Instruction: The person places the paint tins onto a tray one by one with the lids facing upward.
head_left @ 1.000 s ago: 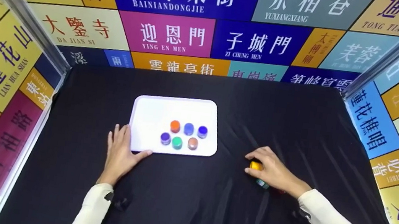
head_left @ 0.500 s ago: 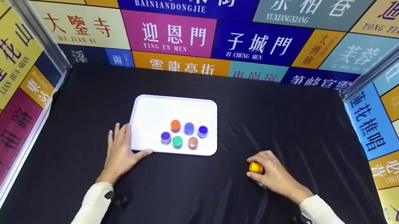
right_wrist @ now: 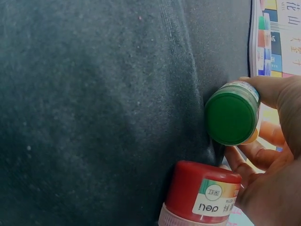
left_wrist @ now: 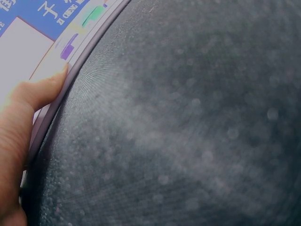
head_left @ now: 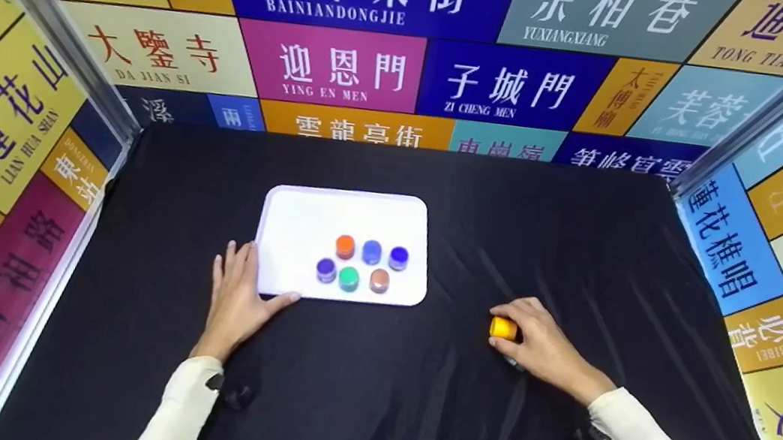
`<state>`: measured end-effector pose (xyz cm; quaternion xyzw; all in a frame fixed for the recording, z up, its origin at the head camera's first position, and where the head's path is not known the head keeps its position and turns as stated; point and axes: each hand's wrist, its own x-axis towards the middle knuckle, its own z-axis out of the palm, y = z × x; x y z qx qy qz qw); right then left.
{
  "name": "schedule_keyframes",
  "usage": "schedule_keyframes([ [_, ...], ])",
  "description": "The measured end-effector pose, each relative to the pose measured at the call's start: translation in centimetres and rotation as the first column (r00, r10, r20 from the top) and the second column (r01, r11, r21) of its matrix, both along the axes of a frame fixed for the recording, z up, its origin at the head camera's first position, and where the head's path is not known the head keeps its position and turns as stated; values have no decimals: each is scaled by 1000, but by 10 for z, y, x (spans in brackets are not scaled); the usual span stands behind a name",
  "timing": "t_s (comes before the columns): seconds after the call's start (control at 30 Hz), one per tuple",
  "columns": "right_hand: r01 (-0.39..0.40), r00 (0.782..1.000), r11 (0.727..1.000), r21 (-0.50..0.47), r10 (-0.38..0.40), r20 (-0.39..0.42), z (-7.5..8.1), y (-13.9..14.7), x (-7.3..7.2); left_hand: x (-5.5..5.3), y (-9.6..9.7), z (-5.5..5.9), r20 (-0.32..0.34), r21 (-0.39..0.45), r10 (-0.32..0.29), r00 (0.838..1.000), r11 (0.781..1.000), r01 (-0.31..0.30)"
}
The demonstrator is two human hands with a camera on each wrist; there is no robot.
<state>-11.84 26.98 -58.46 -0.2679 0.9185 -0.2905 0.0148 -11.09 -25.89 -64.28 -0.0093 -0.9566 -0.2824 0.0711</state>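
Note:
My right hand [head_left: 545, 346] holds a yellow-capped paint jar [head_left: 503, 328] between thumb and fingers, low over the black cloth right of the tray. In the right wrist view a green-capped paint jar [right_wrist: 230, 117] lies by the thumb, hiding most of the yellow one. A red-capped paint jar [right_wrist: 202, 193] is beside the curled fingers there. My left hand [head_left: 235, 302] rests at the near left corner of a white tray [head_left: 302, 212], fingers extended along its side and thumb [left_wrist: 47, 89] on its front rim. Several paint jars stand on the tray, including an orange one [head_left: 345, 246].
More jars on the tray are green [head_left: 349, 279], brown [head_left: 380, 280] and blue or purple [head_left: 326, 270], grouped toward its right. Black cloth [head_left: 369, 391] covers the table. Printed panels [head_left: 329, 64] wall in the back and both sides.
My right hand's fingers have drawn in around the yellow-capped jar, and the hand has shifted slightly right. The jar below it is now mostly covered. My left hand keeps its place on the tray.

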Motion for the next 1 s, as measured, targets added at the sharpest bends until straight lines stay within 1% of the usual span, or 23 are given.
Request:
schedule_keyframes([
  [0.17, 47, 999, 999, 6, -47, -19, -2, 0, 0, 1, 0, 0, -11, 4, 1, 1000, 1000, -1],
  [0.3, 65, 997, 998, 9, -65, -28, -3, 0, 0, 0, 0, 0, -26, 5, 4, 1000, 1000, -4],
  [0.47, 61, 998, 998, 6, -61, -30, -2, 0, -2, -1, -1, -1, -37, 6, 1, 999, 1000, -1],
  [0.63, 57, 998, 998, 0, -57, -2, -2, -2, -6, 0, -1, 0, -21, 10, 6, 1000, 1000, -6],
  [0.87, 37, 999, 999, -21, -36, 30, 3, -8, -17, 0, -1, 0, -26, 5, 5, 1000, 1000, -5],
  [1.0, 33, 999, 999, -15, -32, 31, 7, -12, -25, -1, -1, 0, -22, 8, 2, 1000, 1000, -1],
])
